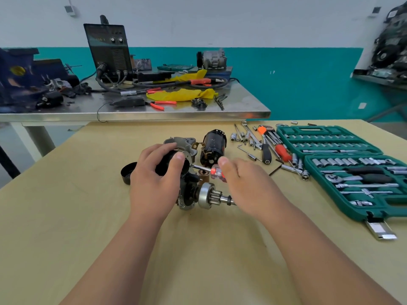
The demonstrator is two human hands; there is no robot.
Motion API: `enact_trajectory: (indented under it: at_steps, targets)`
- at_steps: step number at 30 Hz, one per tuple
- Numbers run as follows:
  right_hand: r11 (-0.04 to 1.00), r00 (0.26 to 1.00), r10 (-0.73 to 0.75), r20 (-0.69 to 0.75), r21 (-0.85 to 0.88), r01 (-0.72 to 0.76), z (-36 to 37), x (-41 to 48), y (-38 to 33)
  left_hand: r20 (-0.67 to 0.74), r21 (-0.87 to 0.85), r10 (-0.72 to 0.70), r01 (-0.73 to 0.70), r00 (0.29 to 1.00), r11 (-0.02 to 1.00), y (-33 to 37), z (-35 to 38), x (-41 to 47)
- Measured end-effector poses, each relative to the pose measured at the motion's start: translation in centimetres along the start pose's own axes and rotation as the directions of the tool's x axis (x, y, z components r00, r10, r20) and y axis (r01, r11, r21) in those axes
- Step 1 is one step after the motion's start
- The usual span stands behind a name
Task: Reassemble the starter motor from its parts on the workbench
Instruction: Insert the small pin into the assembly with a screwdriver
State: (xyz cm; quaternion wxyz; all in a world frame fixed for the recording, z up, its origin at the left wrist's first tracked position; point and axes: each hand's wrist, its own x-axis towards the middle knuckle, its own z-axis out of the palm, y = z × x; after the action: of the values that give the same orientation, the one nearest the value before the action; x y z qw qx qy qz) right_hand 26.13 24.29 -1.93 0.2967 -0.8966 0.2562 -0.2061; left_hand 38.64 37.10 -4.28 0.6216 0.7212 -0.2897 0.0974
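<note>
My left hand [154, 175] grips a black cylindrical starter part [165, 165] at the middle of the wooden bench. My right hand [244, 183] holds a small screwdriver with a clear red handle [217, 172]; its metal shaft [199, 167] points left into the part under my left thumb. Just below lies the drive assembly with its pinion gear [209, 195] and shaft pointing right. Behind stand the black armature housing [213, 146] and a grey aluminium nose housing [185, 143]. A black cap [127, 172] lies left of my left hand.
An open green socket set case [352, 168] fills the right side of the bench [88, 216]. Loose sockets, hex keys and screwdrivers [268, 148] lie between it and the motor parts. A steel table [132, 111] with a welder, pliers and yellow cloth stands behind.
</note>
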Motion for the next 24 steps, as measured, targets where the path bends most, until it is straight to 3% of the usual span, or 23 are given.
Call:
enact_trajectory:
  at_steps: [4, 8, 10, 15, 19, 21, 24]
  targets:
    - [0.99, 0.982, 0.045, 0.186, 0.121, -0.068, -0.6, 0.3, 0.6, -0.009, -0.006, -0.007, 0.007, 1.0, 1.0, 0.1, 0.0, -0.1]
    - [1.0, 1.0, -0.019, -0.012, 0.011, 0.02, -0.2, 0.1, 0.1, -0.003, 0.001, 0.007, -0.007, 1.0, 1.0, 0.2, 0.2, -0.2]
    - [1.0, 0.999, -0.01, -0.038, 0.014, 0.01, 0.0, 0.1, -0.1, -0.006, -0.001, 0.002, -0.002, 1.0, 1.0, 0.1, 0.3, -0.1]
    - [0.991, 0.975, 0.064, 0.213, 0.101, -0.087, -0.7, 0.1, 0.7, -0.016, -0.013, -0.008, 0.008, 1.0, 1.0, 0.0, 0.2, 0.1]
    - [0.994, 1.0, -0.022, 0.009, -0.11, 0.023, -0.1, 0.1, 0.1, -0.021, -0.018, -0.025, 0.025, 0.999, 1.0, 0.0, 0.5, 0.1]
    - [0.996, 0.998, 0.005, -0.063, -0.093, -0.011, 0.3, 0.3, 0.0, -0.025, -0.015, -0.024, 0.023, 0.999, 1.0, 0.1, 0.5, 0.1]
    - [1.0, 0.998, 0.001, -0.055, 0.02, 0.001, 0.5, 0.5, 0.1, -0.022, -0.02, -0.013, 0.013, 1.0, 1.0, 0.2, 0.6, 0.0]
